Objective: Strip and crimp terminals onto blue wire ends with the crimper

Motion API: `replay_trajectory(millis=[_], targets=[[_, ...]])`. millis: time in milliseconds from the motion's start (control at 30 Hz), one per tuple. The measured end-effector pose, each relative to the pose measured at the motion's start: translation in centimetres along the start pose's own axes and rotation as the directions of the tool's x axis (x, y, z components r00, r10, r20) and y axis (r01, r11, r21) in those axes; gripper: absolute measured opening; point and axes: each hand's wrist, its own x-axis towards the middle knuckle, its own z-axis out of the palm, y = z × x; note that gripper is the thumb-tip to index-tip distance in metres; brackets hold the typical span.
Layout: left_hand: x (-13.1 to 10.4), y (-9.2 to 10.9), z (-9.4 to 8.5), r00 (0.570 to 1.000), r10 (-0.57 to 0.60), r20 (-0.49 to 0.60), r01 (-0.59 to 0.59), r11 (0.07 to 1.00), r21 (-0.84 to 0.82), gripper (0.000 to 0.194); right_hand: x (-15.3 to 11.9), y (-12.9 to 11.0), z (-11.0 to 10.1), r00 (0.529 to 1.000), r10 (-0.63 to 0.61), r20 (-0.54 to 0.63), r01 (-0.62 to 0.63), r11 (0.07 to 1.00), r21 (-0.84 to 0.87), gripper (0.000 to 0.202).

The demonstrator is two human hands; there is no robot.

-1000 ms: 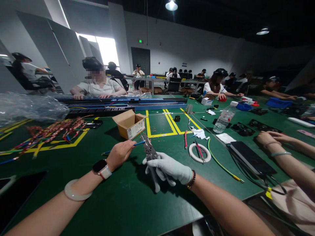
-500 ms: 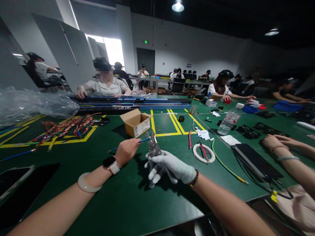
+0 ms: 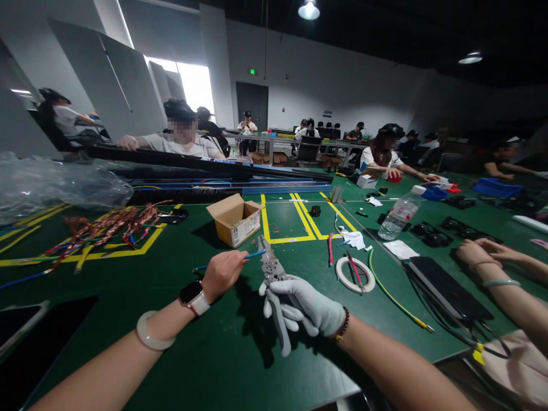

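Note:
My left hand [image 3: 225, 273], bare with a watch at the wrist, pinches a blue wire [image 3: 255, 254] whose end sticks out to the right. My right hand [image 3: 306, 302] wears a white glove and is wrapped around the grey wire pliers [image 3: 272, 267]. The pliers' jaws point up and away, close to the wire's tip; whether they touch it I cannot tell. An open cardboard box [image 3: 242, 231] stands just beyond my hands. To the right lie a white tape ring [image 3: 342, 279], a short red wire [image 3: 330, 250] and a yellow-green cable [image 3: 391, 294].
Stripped copper wires [image 3: 111, 228] lie at the left, near plastic wrap [image 3: 60, 185]. A water bottle [image 3: 400, 214] and a black device [image 3: 449, 288] are at the right, beside another person's hands. Across the table, a person holds a long dark strip [image 3: 158, 158].
The pliers have tilted and come off the wire's end, with their handles now showing below my gloved hand. Across the table, the long dark strip has been raised at its left end.

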Motion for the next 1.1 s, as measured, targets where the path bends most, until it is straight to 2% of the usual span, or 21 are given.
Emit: replay_trajectory(millis=[133, 267, 400, 533, 667, 800, 900, 1000, 1100], targets=[[0.3, -0.1, 0.0, 0.992, 0.062, -0.111, -0.065, 0.998, -0.017, 0.018, 0.2, 0.1, -0.9, 0.992, 0.047, 0.121, -0.066, 0.985, 0.161, 0.029], [0.5, 0.2, 0.1, 0.985, 0.048, -0.166, -0.053, 0.998, -0.023, 0.015, 0.4, -0.1, -1.7, 0.957, 0.102, 0.272, -0.178, 0.946, 0.272, 0.030], [0.5, 0.7, 0.5, 0.978, 0.032, -0.205, -0.039, 0.999, -0.030, 0.015, 0.0, -0.1, -1.6, 0.945, 0.093, 0.314, -0.190, 0.936, 0.296, 0.030], [0.9, 0.7, 0.6, 0.992, 0.015, -0.126, -0.019, 0.999, -0.033, 0.019, -0.1, -0.2, -0.9, 0.979, 0.018, 0.202, -0.071, 0.963, 0.261, 0.027], [1.7, 1.1, 0.5, 0.997, -0.077, 0.005, 0.077, 0.996, -0.035, 0.029, 0.2, -1.0, -0.7, 0.997, -0.033, 0.066, 0.025, 0.992, 0.127, 0.032], [2.4, 1.6, 0.4, 0.980, -0.186, 0.064, 0.191, 0.979, -0.078, 0.038, 0.0, -2.1, -1.1, 0.997, 0.041, 0.062, -0.045, 0.997, 0.069, 0.043], [2.7, 1.4, 0.3, 0.970, -0.231, 0.070, 0.237, 0.966, -0.100, 0.042, -0.7, -2.6, -0.9, 0.996, 0.061, 0.069, -0.064, 0.997, 0.044, 0.039], [2.9, 0.7, -0.1, 0.949, -0.300, 0.094, 0.309, 0.946, -0.102, 0.041, -2.2, -3.1, -0.4, 0.993, 0.115, 0.000, -0.115, 0.993, -0.040, 0.032], [2.8, 0.1, -0.4, 0.917, -0.371, 0.148, 0.387, 0.917, -0.094, 0.039, -4.4, -4.2, 0.0, 0.976, 0.197, -0.095, -0.213, 0.953, -0.214, 0.029]])
